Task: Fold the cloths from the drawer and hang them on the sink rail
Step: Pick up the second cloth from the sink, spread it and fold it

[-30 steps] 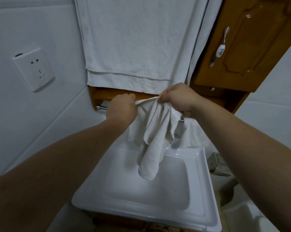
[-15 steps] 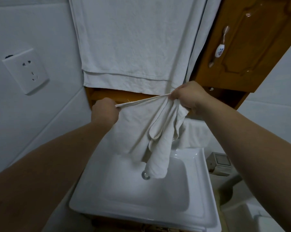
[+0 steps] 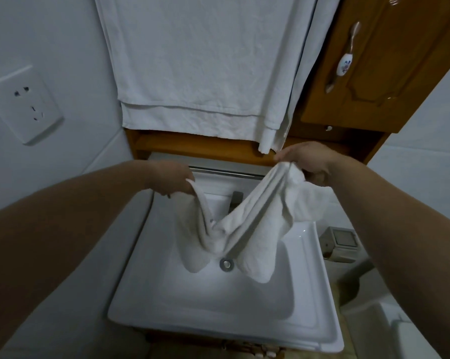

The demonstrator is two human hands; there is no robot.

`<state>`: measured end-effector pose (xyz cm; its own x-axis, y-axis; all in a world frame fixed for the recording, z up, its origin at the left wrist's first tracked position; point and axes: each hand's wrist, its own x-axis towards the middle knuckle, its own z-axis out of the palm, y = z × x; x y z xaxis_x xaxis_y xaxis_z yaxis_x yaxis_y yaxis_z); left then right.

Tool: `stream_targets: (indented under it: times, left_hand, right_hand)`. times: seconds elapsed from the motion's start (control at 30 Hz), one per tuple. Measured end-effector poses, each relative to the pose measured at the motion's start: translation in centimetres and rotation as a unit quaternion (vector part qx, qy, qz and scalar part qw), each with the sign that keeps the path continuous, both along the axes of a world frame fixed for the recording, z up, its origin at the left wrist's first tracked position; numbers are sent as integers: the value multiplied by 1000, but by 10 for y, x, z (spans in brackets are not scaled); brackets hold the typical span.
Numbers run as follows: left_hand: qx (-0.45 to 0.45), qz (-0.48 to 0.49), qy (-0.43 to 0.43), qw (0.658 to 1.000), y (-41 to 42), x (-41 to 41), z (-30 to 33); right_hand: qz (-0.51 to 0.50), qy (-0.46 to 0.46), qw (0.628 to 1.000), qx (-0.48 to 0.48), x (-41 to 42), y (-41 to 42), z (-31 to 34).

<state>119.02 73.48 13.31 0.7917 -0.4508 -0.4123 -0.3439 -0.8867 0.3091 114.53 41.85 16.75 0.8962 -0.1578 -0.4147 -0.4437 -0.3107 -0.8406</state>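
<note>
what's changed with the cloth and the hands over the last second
Both hands moved apart: left hand leftward, right hand rightward. The small white cloth, bunched before, now sags between them over the white ceramic sink. Both hands still grip it; the large white hanging towel is unchanged.

1. Two forearms in view, entering from the lower left and lower right corners; both bare as far up as the picture shows.
2. No sleeve edge or cuff visible on either arm.
3. Left hand: bare, with no glove, ring or band seen on the side that shows.
4. Right hand: bare likewise; wrist carries no watch or strap.
5. Fingernails too blurred to describe.
</note>
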Motion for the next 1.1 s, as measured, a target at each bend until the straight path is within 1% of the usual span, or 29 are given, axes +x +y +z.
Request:
stream_targets:
  times: [0.03,0.07,0.1,0.13,0.17,0.2,0.23,0.3,0.37,0.43,0.5,0.57,0.7,0.73,0.83,0.9,0.97,1.03,1.07,1.1]
  left_hand:
    - [-67,48,11,997,-2,1,5]
    - [-153,131,25,979,-3,4,9]
    - [-231,235,33,944,1,9,11]
    - [-283,329,29,901,7,14,12]
    - [-305,391,14,868,14,16,9]
    - [-305,421,3,854,18,16,5]
    - [-298,429,4,853,18,14,0]
    - [-297,422,43,856,4,5,-7]
    - [-279,386,87,875,-25,-8,-6]
    - [-253,328,109,904,-53,-21,-3]
    - [-248,285,130,917,-71,-31,-2]
    - [-263,283,146,911,-79,-33,-1]
    - [-340,338,145,865,-82,-30,1]
    - [-348,336,142,864,-83,-31,3]
    - [-342,312,137,876,-91,-39,6]
    - [-360,319,143,865,-95,-44,7]
    - [-397,337,161,838,-92,-44,8]
    - [-429,358,183,809,-87,-42,9]
    - [-439,370,193,796,-85,-41,8]
    - [-446,380,204,784,-84,-40,6]
  right_hand:
    - [-81,-19,996,-7,6,-5,-9]
    - [-147,-28,989,-5,9,-8,-16]
    - [-188,-25,982,6,11,-10,-22]
    - [-206,-14,978,22,11,-10,-27]
    - [-206,-3,978,40,10,-11,-31]
    - [-195,10,979,54,8,-12,-34]
    - [-177,18,982,65,7,-12,-37]
    - [-138,29,986,88,3,-10,-39]
    - [-87,50,988,117,0,-4,-38]
    - [-15,72,989,129,-4,7,-37]
    - [42,66,984,157,-7,20,-30]
    - [56,39,975,210,-8,31,-22]
    - [44,6,954,296,-7,49,-13]
    - [45,4,949,312,-7,52,-14]
    - [46,-12,928,371,-9,61,-17]
    - [44,-29,917,395,-10,65,-16]
    - [60,-61,922,378,-12,68,-18]
    - [104,-99,936,321,-15,70,-19]
    - [130,-125,949,258,-17,73,-21]
    - [153,-160,962,163,-19,77,-21]
